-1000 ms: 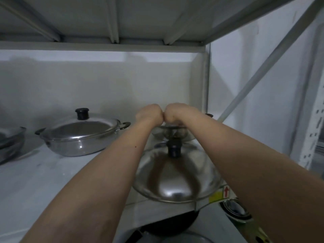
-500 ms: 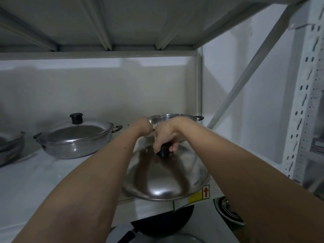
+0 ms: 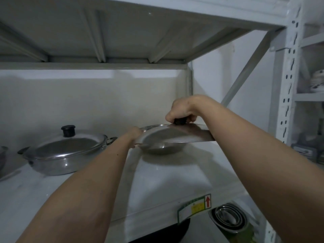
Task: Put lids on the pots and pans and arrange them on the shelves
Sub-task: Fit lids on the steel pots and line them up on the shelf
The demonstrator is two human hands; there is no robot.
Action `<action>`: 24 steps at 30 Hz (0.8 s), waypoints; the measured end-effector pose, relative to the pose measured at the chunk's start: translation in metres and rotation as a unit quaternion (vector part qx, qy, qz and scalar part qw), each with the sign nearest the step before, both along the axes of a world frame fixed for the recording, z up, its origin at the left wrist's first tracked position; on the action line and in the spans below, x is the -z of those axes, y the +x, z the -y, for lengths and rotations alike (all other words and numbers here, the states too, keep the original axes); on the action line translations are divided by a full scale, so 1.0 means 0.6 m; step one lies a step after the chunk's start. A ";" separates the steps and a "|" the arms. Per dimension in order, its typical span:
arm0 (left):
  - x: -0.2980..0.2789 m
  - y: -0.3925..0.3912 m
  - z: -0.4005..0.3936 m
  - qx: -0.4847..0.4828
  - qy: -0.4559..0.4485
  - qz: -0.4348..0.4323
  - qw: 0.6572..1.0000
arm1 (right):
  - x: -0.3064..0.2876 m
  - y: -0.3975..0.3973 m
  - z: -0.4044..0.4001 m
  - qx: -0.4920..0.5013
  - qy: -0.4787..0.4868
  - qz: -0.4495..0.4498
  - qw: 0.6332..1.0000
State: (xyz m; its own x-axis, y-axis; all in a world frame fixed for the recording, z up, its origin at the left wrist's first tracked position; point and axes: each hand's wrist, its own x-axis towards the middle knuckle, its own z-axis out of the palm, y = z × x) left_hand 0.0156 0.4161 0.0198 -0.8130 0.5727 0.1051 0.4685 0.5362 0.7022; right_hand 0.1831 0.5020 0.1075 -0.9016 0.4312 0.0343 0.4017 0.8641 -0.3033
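Note:
A shallow steel pot (image 3: 163, 148) stands on the white shelf (image 3: 157, 186), right of centre. My right hand (image 3: 184, 109) grips the black knob of a steel lid (image 3: 185, 134) and holds the lid just above the pot, roughly level, its near edge over the rim. My left hand (image 3: 135, 135) is closed on the pot's left rim or handle; the fingers are hidden behind the wrist. To the left stands a second steel pot (image 3: 64, 155) with its lid and black knob on.
The upper shelf's underside (image 3: 122, 32) hangs close above. A perforated upright (image 3: 289, 85) and diagonal brace stand at the right. Another pot's edge (image 3: 2, 155) shows far left. Below the shelf lie stacked steel bowls (image 3: 229, 218) and a dark pan (image 3: 164, 234).
My right hand took the lid by its knob from the shelf's front edge, lifted it and carried it back over the pot. My left hand stayed on the pot's left side.

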 end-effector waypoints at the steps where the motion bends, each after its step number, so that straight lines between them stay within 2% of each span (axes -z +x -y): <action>1: -0.001 -0.004 0.000 -0.011 0.053 0.032 0.998 | -0.004 -0.001 -0.003 0.004 -0.005 0.000 1.000; 4: 0.009 -0.022 -0.005 -0.035 0.089 0.083 0.992 | -0.012 -0.006 -0.008 0.004 -0.022 0.009 1.000; 8: 0.023 -0.054 -0.028 -0.050 0.053 0.049 0.996 | -0.050 -0.007 -0.012 -0.005 -0.025 -0.026 0.999; 12: 0.021 -0.083 -0.039 -0.115 0.045 0.036 0.992 | -0.074 -0.026 -0.026 -0.016 0.003 -0.057 0.998; 14: 0.025 -0.095 -0.043 -0.122 0.051 0.050 0.990 | -0.061 -0.055 -0.043 -0.016 0.020 -0.062 0.998; 18: 0.033 -0.123 -0.045 -0.150 0.143 0.093 0.974 | -0.019 -0.133 -0.081 -0.007 0.054 -0.096 0.994; 24: 0.019 -0.127 -0.045 -0.182 0.174 0.093 0.963 | 0.031 -0.230 -0.121 -0.007 0.072 -0.148 0.986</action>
State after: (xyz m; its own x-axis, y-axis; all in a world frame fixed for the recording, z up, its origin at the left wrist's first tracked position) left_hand -0.0606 0.4429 0.0082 -0.9767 0.2019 0.0728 0.1428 0.3578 0.9228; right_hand 0.0453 0.5745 0.0890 -0.8491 0.3895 0.3568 0.3009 0.9118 -0.2794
